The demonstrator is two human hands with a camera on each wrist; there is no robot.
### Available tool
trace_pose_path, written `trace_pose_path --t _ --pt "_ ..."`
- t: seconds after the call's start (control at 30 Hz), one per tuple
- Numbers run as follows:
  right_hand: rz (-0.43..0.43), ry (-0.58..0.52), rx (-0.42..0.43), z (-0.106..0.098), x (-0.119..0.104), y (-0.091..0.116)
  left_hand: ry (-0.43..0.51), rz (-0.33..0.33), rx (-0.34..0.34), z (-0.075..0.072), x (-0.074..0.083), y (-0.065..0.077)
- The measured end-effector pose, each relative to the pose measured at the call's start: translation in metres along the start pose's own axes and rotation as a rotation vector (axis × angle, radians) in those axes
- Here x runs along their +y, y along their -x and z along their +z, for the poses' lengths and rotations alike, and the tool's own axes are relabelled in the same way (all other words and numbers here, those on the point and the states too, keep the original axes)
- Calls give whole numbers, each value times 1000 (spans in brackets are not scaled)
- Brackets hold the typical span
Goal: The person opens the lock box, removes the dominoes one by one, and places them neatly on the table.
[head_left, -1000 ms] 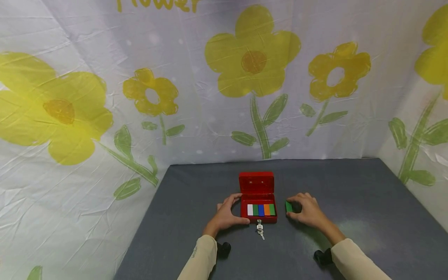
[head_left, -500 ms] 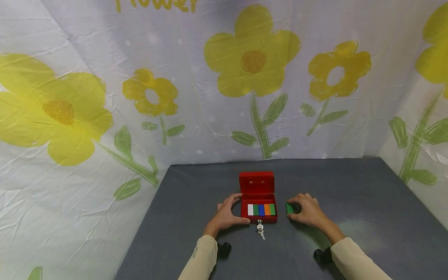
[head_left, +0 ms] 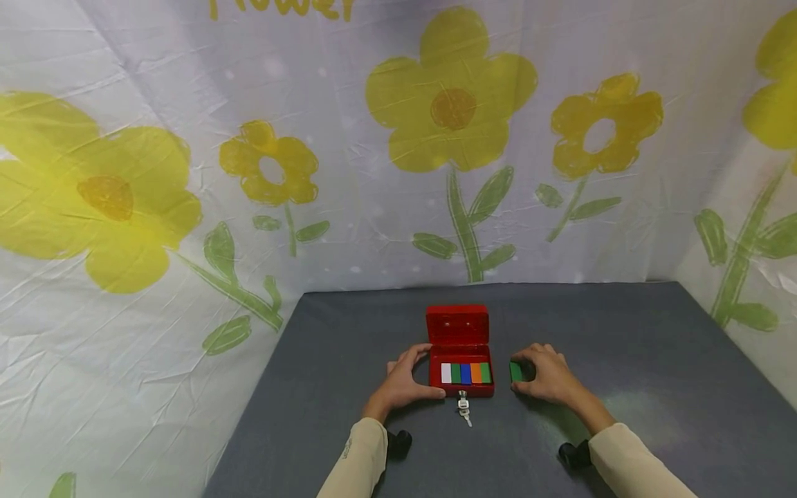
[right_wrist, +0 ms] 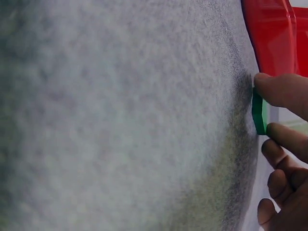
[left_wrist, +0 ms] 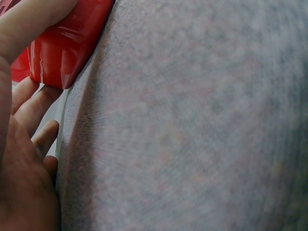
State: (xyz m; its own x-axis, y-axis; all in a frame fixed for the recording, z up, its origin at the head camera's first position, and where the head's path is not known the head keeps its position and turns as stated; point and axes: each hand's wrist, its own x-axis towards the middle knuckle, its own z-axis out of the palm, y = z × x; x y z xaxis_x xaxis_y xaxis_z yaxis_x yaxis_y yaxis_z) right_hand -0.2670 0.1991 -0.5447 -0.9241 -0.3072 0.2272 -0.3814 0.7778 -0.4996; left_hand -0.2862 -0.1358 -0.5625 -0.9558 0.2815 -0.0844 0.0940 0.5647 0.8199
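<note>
A small red metal cash box (head_left: 436,389) stands with its lid (head_left: 457,322) raised, holding a row of white, green, blue, orange and green blocks (head_left: 465,373). My left hand (head_left: 401,382) grips the box's left side, thumb at the front corner and fingers toward the back. In the left wrist view the fingers touch the glossy red wall (left_wrist: 55,57). Just right of the box, my right hand (head_left: 548,374) pinches a green block (head_left: 515,372) between thumb and fingers. The right wrist view shows that block (right_wrist: 258,113) on edge, low over the table.
Keys (head_left: 463,407) hang from the lock at the front of the box, lying toward the front of the dark grey table (head_left: 349,332). Behind the table hangs a white cloth (head_left: 349,207) with yellow flowers.
</note>
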Motion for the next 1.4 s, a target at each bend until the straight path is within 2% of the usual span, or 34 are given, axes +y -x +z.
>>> trace_pose_path --t 0.17,0.33,0.53,0.87,1.4 --pt "-19 -25 54 0 -5 -2 0 1 0 0 1 0" --pt "-86 -67 121 2 -11 -7 -6 4 1 1 0 -2" --pt "-152 -80 156 6 -19 -13 -6 17 -2 3 -1 -2" --pt "-178 -69 92 11 -37 -26 0 23 2 3 -1 -3" --pt "-184 43 -56 23 -70 -42 3 33 5 0 0 1"
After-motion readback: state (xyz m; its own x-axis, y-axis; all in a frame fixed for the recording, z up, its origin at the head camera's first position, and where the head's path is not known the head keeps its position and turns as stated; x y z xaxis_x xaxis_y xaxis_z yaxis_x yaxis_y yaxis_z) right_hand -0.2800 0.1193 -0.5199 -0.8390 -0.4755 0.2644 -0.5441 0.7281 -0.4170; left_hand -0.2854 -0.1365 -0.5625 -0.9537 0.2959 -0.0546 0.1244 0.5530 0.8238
